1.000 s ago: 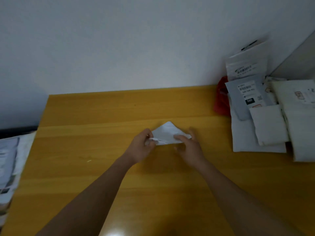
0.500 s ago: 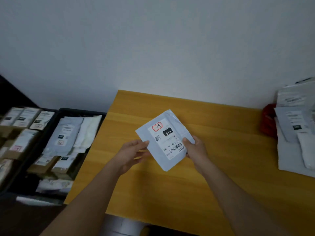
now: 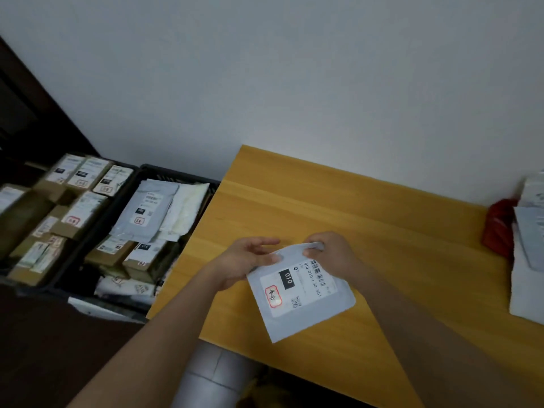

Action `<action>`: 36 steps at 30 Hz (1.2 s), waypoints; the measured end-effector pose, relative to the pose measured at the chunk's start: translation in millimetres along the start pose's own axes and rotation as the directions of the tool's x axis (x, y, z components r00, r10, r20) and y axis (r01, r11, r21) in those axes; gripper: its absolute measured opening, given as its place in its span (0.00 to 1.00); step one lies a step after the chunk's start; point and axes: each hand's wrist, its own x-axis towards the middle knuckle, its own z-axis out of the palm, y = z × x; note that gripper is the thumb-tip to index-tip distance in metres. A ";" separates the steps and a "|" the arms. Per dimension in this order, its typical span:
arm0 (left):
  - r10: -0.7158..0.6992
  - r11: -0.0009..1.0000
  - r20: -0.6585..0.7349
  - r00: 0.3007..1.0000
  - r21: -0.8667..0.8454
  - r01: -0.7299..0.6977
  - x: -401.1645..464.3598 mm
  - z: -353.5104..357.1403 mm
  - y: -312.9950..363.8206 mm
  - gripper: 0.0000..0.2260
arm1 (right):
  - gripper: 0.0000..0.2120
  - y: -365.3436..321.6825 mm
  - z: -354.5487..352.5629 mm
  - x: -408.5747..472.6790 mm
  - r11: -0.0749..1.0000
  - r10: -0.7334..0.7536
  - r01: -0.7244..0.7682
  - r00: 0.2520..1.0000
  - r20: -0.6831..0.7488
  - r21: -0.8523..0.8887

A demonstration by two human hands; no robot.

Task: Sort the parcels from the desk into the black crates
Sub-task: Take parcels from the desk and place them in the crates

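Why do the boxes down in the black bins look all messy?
Nothing looks broken or spilled. The parcels in the nearer black crate lie piled and tilted, with a grey mailer slanted on top. Both hands hold a grey parcel over the desk.

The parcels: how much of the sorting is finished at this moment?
Done: both black crates already hold many parcels. In hand: the left hand and right hand hold a grey mailer labelled 010 over the desk. Left: a pile at the desk's right edge.
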 end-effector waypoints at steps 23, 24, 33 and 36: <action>-0.040 0.952 -0.277 0.960 -0.303 -0.048 57.2 25.8 6.3 0.11 | 0.13 51.7 -14.0 37.0 0.839 0.176 -0.096 0.979 -0.100 0.535; -0.039 0.955 -0.284 0.958 -0.292 -0.048 57.4 24.8 5.0 0.12 | 0.12 53.1 -11.8 39.4 0.842 0.170 -0.087 0.979 -0.110 0.532; 0.026 0.947 -0.343 0.939 -0.294 -0.133 60.1 19.2 2.2 0.02 | 0.10 58.7 1.1 49.6 0.923 0.032 0.083 0.956 -0.291 0.376; 0.023 0.934 -0.348 0.937 -0.326 -0.144 61.8 15.7 10.0 0.04 | 0.10 59.6 -1.0 49.1 0.922 -0.018 0.155 0.932 -0.361 0.354</action>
